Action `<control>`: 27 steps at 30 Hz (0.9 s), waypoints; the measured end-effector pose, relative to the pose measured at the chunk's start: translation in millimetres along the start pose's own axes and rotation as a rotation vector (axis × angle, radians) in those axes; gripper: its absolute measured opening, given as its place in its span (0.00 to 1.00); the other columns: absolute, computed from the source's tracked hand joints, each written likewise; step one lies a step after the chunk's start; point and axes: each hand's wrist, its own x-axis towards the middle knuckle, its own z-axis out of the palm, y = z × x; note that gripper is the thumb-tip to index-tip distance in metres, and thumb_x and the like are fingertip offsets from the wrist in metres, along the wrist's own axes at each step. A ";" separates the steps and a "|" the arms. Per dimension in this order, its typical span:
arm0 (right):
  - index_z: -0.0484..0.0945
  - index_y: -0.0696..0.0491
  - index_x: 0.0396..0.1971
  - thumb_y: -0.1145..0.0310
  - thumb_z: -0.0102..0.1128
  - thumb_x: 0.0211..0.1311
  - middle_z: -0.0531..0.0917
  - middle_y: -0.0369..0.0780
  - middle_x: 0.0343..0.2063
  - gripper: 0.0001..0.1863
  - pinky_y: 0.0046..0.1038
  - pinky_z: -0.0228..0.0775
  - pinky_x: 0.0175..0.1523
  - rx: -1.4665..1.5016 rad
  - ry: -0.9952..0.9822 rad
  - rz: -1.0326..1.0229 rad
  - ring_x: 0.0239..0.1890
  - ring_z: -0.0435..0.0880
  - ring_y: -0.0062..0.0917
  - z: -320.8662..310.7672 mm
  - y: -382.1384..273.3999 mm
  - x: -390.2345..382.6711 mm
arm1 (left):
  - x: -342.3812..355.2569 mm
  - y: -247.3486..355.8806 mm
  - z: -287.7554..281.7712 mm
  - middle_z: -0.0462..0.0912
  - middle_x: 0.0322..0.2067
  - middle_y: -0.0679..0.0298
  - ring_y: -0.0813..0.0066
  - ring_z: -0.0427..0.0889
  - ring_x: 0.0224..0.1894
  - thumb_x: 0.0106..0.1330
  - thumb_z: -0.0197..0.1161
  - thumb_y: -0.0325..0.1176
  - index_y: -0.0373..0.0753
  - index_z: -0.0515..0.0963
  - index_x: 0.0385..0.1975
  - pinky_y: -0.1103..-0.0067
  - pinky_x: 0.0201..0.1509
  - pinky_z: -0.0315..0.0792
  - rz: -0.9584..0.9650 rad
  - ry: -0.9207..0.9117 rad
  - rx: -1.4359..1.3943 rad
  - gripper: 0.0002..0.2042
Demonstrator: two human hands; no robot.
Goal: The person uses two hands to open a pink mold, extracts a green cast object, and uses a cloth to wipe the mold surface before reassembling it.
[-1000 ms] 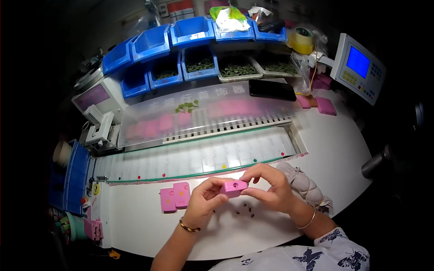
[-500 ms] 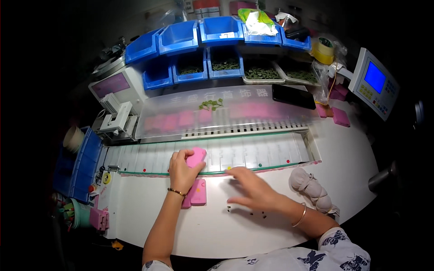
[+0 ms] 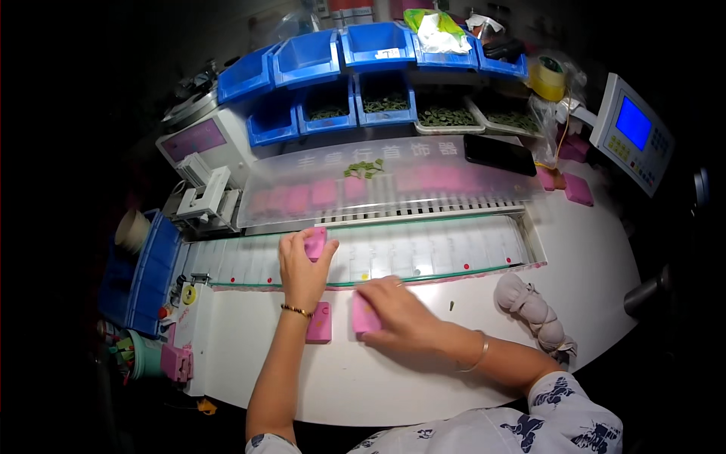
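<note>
My left hand [image 3: 301, 268] has its fingers closed on an upright pink block [image 3: 315, 242] over the long white tray [image 3: 404, 246] with coloured dots along its front. Below it, beside my wrist, a pink block with a yellow mark [image 3: 320, 324] lies on the white worktop [image 3: 268, 348]. My right hand [image 3: 393, 314], slightly blurred, grips another pink block [image 3: 364, 309] on the worktop from above, its fingertips partly hidden. A small green piece [image 3: 451, 305] lies to its right, left of a pale cloth bundle [image 3: 532, 310].
Blue bins [image 3: 306, 55] and shallow trays of green leaves [image 3: 446, 117] stand behind a translucent cover [image 3: 280, 181] with a black phone [image 3: 499, 153] on it. A control panel [image 3: 631, 132] is at right, a white device [image 3: 204, 197] and blue bin [image 3: 140, 276] at left.
My left hand carried a pink block from between both hands up to the tray. My right hand let go of that block and moved left and down onto another one.
</note>
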 end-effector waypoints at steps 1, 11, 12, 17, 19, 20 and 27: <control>0.65 0.62 0.57 0.67 0.74 0.41 0.72 0.50 0.51 0.41 0.41 0.63 0.60 -0.001 0.066 0.025 0.53 0.69 0.46 -17.9 2.8 -7.0 | -6.2 18.7 0.0 0.77 0.40 0.59 0.66 0.77 0.42 0.61 0.67 0.44 0.32 0.76 0.44 0.73 0.48 0.71 -0.124 -0.086 -0.310 0.21; 0.65 0.58 0.62 0.62 0.78 0.41 0.75 0.44 0.51 0.46 0.34 0.66 0.57 -0.050 0.325 -0.047 0.52 0.73 0.35 -100.1 -2.9 -49.2 | -57.3 107.2 9.4 0.76 0.50 0.59 0.72 0.77 0.53 0.63 0.66 0.42 0.30 0.61 0.64 0.76 0.55 0.74 -0.429 -1.099 -1.553 0.34; 0.64 0.57 0.63 0.63 0.78 0.42 0.74 0.45 0.50 0.46 0.34 0.67 0.58 0.101 0.317 0.018 0.54 0.72 0.36 -100.9 -4.2 -52.3 | -59.7 115.0 14.0 0.76 0.50 0.59 0.72 0.77 0.53 0.63 0.66 0.42 0.30 0.61 0.64 0.76 0.55 0.74 -0.431 -1.115 -1.553 0.34; 0.69 0.56 0.52 0.59 0.75 0.46 0.75 0.45 0.44 0.35 0.33 0.70 0.54 0.175 0.222 0.156 0.49 0.76 0.35 -100.6 9.4 -64.6 | -72.5 131.7 24.7 0.68 0.53 0.63 0.74 0.71 0.57 0.54 0.71 0.23 0.32 0.55 0.68 0.75 0.61 0.70 -0.049 -0.902 -1.249 0.41; 0.70 0.55 0.47 0.58 0.74 0.48 0.76 0.45 0.43 0.30 0.34 0.71 0.51 0.145 0.198 0.158 0.45 0.78 0.37 -103.0 9.4 -65.1 | -71.4 128.6 20.5 0.66 0.50 0.64 0.73 0.70 0.57 0.53 0.70 0.20 0.35 0.55 0.69 0.75 0.63 0.68 -0.050 -0.972 -1.165 0.42; 0.72 0.56 0.48 0.59 0.74 0.48 0.77 0.45 0.42 0.30 0.33 0.72 0.49 0.105 0.214 0.112 0.43 0.78 0.36 -100.1 9.7 -66.4 | -69.0 124.3 20.6 0.66 0.50 0.64 0.73 0.71 0.56 0.53 0.70 0.20 0.36 0.56 0.69 0.75 0.63 0.68 0.033 -0.980 -1.112 0.41; 0.72 0.60 0.52 0.63 0.67 0.55 0.77 0.48 0.43 0.27 0.36 0.74 0.46 -0.161 0.320 0.032 0.44 0.79 0.41 -84.1 4.3 -69.6 | -70.0 116.6 24.8 0.65 0.49 0.65 0.76 0.68 0.57 0.53 0.69 0.19 0.33 0.59 0.67 0.77 0.63 0.67 0.008 -0.975 -1.161 0.39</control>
